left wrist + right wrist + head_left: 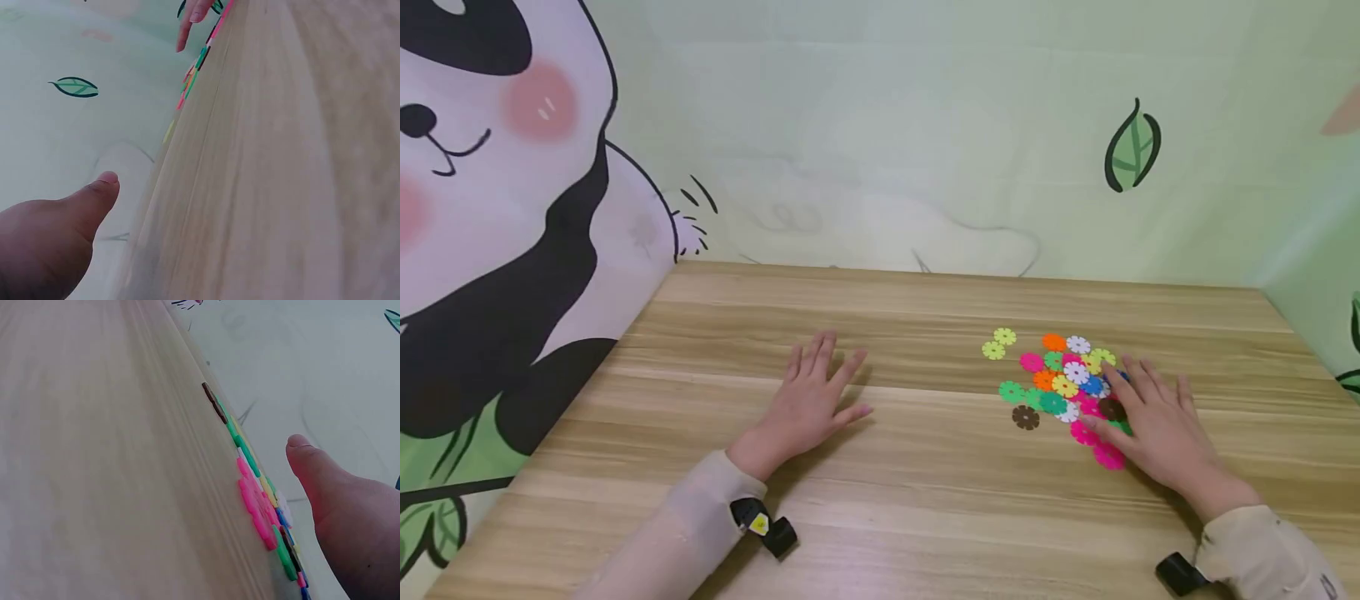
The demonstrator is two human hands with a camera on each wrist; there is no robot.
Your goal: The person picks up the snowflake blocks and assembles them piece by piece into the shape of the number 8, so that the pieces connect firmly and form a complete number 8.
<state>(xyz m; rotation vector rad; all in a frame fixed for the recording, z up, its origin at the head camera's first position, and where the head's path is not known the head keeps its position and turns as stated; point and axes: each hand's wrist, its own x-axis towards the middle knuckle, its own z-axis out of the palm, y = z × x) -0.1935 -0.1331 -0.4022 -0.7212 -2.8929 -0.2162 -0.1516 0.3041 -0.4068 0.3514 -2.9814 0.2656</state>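
A loose spread of flower-shaped plastic discs (1064,386) in many colours lies on the right half of the wooden table, some overlapping. My right hand (1161,425), fingers spread, is over the right edge of the spread and hides some discs. In the right wrist view, its thumb (312,456) stands straight beside the pink discs (256,503). My left hand (805,400) is spread palm down left of the table's middle, apart from the discs, holding nothing. Its thumb (100,194) sticks out straight in the left wrist view.
The wooden table (910,500) meets a pale green wall (880,125) at its far edge. A large panda picture (550,192) covers the wall at the left. Two yellow-green discs (994,350) lie a little apart at the spread's far left. Each wrist carries a small black camera (780,537).
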